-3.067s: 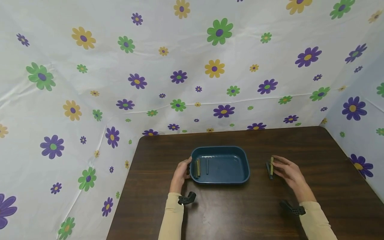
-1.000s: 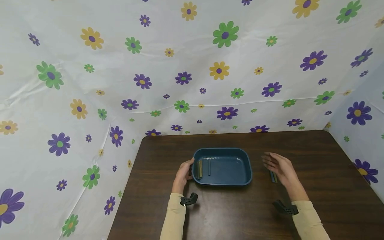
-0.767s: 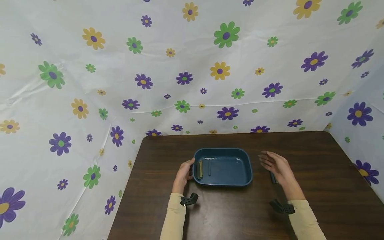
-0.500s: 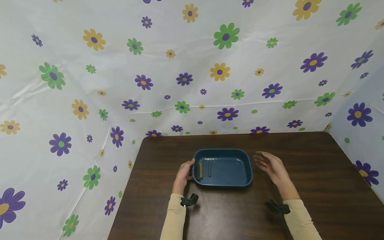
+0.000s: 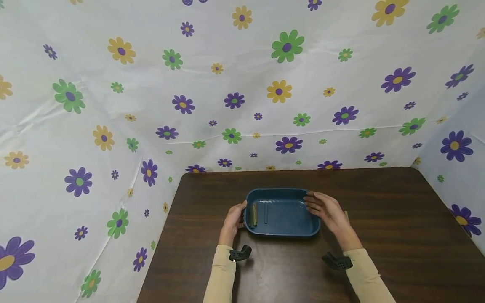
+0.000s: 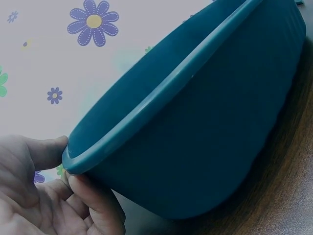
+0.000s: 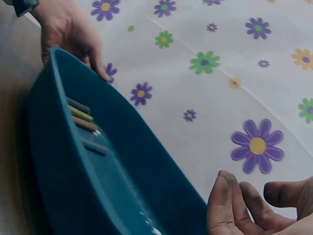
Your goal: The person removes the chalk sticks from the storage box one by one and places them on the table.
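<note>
A blue plastic tub [image 5: 282, 234] stands on the table, its left end gripped by my left hand [image 5: 231, 222]. In the left wrist view the thumb [image 6: 46, 152] and fingers pinch the rim [image 6: 146, 105]. Over the tub's right end is my right hand [image 5: 329, 211], fingers loosely extended and holding nothing; its fingertips look dark and smudged. Inside the tub, a yellow chalk-like stick [image 7: 82, 114], an orange-brown stick [image 7: 85, 124] and a grey stick [image 7: 78, 105] lie side by side at the left end. A blue-grey stick [image 7: 95, 147] lies apart from them.
Behind the right hand, the end of a yellowish stick [image 5: 346, 215] shows on the dark wooden table [image 5: 394, 202]; the hand hides the rest. White flower-printed sheeting [image 5: 204, 101] hangs along the table's back and sides. Black wrist mounts [image 5: 240, 253] sit on both forearms.
My right hand put down a yellowish stick beside a blue-grey one on the table, then moved left to the tub's right end. My left hand stays at the tub's left end.
</note>
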`<state>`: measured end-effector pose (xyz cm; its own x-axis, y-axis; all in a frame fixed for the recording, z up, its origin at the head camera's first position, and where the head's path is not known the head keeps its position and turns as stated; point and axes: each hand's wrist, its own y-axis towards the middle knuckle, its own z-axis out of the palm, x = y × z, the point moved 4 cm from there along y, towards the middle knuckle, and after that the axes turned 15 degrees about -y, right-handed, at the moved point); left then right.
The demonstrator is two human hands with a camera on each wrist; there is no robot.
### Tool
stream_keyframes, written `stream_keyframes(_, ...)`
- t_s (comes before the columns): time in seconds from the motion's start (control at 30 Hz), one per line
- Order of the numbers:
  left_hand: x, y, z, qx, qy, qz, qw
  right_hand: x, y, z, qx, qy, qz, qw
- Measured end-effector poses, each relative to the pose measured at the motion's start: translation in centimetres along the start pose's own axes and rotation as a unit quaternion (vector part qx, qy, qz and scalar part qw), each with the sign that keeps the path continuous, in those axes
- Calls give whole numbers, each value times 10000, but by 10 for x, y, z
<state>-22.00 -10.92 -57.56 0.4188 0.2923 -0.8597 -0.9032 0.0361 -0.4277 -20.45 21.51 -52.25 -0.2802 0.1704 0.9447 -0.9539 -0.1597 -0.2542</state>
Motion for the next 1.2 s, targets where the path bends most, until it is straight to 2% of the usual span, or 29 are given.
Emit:
stream_keyframes(0.37, 0, 1, -3, -27, -26, 3, 10000, -24, 16, 42, 299, -490, 287, 9979)
stream_keyframes(0.73, -1, 1, -1, -7, 11, 18, 10000, -45, 25, 75, 391, -593, 571, 9958)
stream_keyframes(1.03, -1, 0, -1, -63, -21, -12, 10000, -55, 35, 93, 181, -511, 820, 9952)
stream_keyframes(1.2, 1, 1, -1, -82, -18, -43, 10000, -61, 39, 101, 13, -652, 995, 9929)
